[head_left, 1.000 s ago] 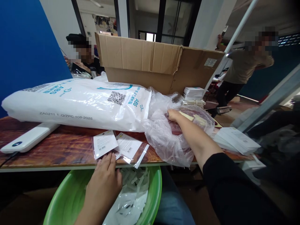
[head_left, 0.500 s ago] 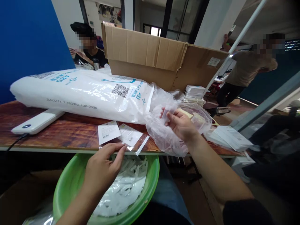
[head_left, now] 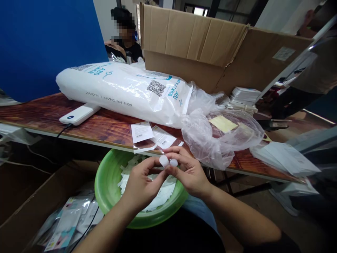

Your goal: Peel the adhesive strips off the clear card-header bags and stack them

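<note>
In front of me both hands meet above a green basin [head_left: 101, 179] full of thin white plastic strips [head_left: 160, 196]. My left hand [head_left: 143, 181] pinches a small white round disc [head_left: 163, 161] between thumb and index finger. A second disc [head_left: 173, 162] sits between the thumb and fingers of my right hand [head_left: 191, 172]. The discs' undersides are hidden by fingertips. Just beyond the hands, two white cards in clear sleeves [head_left: 142, 131] lie by the table edge. A crumpled translucent bag [head_left: 196, 135] spreads behind my right hand.
A large white printed sack [head_left: 118, 88] lies along the wooden table [head_left: 31, 116], partly over a white device [head_left: 79, 114] with a cable. Behind stands a cardboard box [head_left: 189, 38]. Stacked cards [head_left: 286, 158] are at right; packets [head_left: 65, 221] fill a carton at lower left. One person sits beyond.
My right hand has come back from the translucent bag to meet my left hand over the basin. Two white discs now show between the fingers. The view has shifted, revealing the lower-left carton.
</note>
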{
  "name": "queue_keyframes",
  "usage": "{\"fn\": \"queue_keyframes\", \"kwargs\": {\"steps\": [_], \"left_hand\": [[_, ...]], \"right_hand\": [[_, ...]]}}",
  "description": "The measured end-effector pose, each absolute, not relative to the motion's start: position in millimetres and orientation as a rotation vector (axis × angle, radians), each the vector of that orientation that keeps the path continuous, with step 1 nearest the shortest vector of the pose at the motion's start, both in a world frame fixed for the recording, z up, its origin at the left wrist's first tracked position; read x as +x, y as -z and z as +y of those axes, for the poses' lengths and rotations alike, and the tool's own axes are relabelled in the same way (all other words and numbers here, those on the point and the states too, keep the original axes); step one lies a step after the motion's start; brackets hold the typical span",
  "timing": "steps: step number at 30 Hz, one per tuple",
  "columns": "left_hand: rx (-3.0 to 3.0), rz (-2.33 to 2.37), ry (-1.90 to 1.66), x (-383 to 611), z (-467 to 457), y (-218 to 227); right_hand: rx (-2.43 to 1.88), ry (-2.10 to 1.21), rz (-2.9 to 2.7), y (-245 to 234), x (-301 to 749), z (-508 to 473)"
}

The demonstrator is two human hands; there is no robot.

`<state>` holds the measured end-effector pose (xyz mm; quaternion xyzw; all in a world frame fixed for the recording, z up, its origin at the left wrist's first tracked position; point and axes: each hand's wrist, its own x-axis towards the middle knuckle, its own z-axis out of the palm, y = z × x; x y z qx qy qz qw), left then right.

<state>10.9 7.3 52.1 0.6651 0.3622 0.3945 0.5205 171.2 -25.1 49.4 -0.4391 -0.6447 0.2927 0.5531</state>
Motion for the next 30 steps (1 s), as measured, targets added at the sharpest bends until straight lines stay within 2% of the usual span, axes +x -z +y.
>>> {"fn": "queue_keyframes", "kwargs": {"steps": [4, 7, 13, 18, 25, 30], "left_hand": [[1.215, 0.738, -0.720, 4, 9, -52], [0.896, 0.619, -0.536, -1, 12, -53], [0.652, 0.661, -0.470, -1, 14, -47], [0.692, 0.700, -0.388, 2, 13, -39], [0.944, 0.679, -0.214, -3, 19, -45], [1.262, 0.867, -0.268, -15, 36, -54]], "right_hand": [[-1.213, -0.309, -1.571, -50, 179, -27], [-1.103, -0.103, -1.833, -54, 189, -29], [-1.057, 0.155, -2.360, -58, 195, -29], [-1.070, 0.151, -2.522, -60, 195, -33], [-0.953, 0.401, -2.559, -45, 194, -32], [-1.016, 0.447, -2.419, -41, 186, -14]]}}
